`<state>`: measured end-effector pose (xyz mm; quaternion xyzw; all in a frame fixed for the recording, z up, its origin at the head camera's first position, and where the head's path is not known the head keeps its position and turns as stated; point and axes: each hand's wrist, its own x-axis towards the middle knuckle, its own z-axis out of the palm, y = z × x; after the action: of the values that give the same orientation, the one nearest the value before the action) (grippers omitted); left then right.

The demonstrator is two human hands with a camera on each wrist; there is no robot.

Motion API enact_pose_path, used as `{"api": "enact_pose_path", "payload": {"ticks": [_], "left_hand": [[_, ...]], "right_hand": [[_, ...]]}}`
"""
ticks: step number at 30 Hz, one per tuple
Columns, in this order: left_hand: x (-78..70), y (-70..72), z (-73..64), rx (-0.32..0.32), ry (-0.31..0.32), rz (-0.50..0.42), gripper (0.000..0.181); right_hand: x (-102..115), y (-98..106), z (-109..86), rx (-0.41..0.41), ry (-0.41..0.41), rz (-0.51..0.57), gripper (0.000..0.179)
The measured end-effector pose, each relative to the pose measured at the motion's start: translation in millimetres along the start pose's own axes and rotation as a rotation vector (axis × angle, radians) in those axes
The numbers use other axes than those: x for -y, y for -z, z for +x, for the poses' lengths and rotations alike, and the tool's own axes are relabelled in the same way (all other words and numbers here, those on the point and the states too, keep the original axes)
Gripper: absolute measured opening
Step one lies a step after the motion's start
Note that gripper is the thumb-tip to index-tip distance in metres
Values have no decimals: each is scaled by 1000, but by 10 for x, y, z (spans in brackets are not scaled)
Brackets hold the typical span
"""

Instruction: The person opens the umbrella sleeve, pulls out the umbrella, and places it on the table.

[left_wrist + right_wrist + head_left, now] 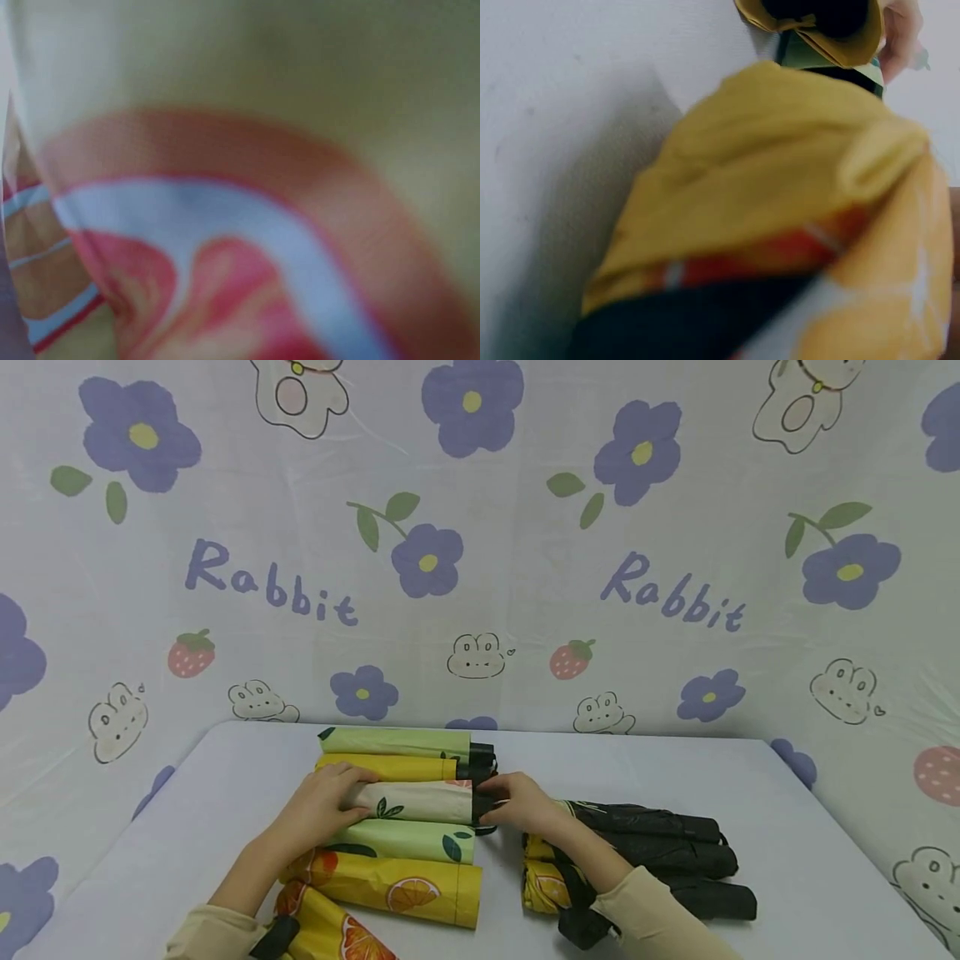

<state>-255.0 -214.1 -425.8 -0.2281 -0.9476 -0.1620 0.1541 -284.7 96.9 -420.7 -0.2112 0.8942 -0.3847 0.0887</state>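
Note:
A folded cream umbrella [431, 802] with leaf print lies crosswise on the table in the head view. My left hand [318, 802] grips its left end, fingers over the top and thumb at the near side. At the other end, the right hand [525, 806] pinches the black end piece. Just beyond lie a yellow umbrella [405, 767] and a green one [397, 742]; nearer are another green one [408, 841] and a yellow orange-print one [405, 889]. Blurred printed fabric [195, 142] fills the left wrist view, and bunched yellow fabric [757, 150] dominates the right wrist view.
Several black-and-yellow folded umbrellas [675, 856] lie beneath the right forearm. Another orange-print umbrella [330, 922] sits by the left sleeve at the near edge. A patterned cloth [480, 568] hangs behind the white table [787, 827].

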Motion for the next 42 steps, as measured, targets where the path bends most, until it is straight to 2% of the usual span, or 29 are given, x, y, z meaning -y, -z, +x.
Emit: {"api": "enact_pose_path", "payload": {"ticks": [4, 11, 18, 25, 30, 33, 37, 42], "left_hand": [[14, 0, -7, 6, 12, -5, 41], [25, 12, -5, 47, 30, -26, 42], [42, 39, 12, 59, 42, -40, 42], [66, 42, 21, 61, 50, -50, 45], [107, 39, 48, 63, 46, -45, 49], [121, 37, 59, 66, 52, -49, 51], [136, 35, 75, 70, 52, -53, 54], [140, 43, 106, 86, 55, -63, 53]], "right_hand": [[10, -48, 15, -23, 25, -47, 47], [37, -107, 11, -66, 15, -73, 40], [36, -83, -25, -66, 56, -11, 37], [83, -52, -47, -47, 58, 33, 36], [104, -41, -27, -50, -21, 166, 37], [119, -21, -13, -45, -89, 283, 38], [137, 11, -2, -30, -139, 420, 41], [132, 64, 22, -27, -200, 514, 39]]}}
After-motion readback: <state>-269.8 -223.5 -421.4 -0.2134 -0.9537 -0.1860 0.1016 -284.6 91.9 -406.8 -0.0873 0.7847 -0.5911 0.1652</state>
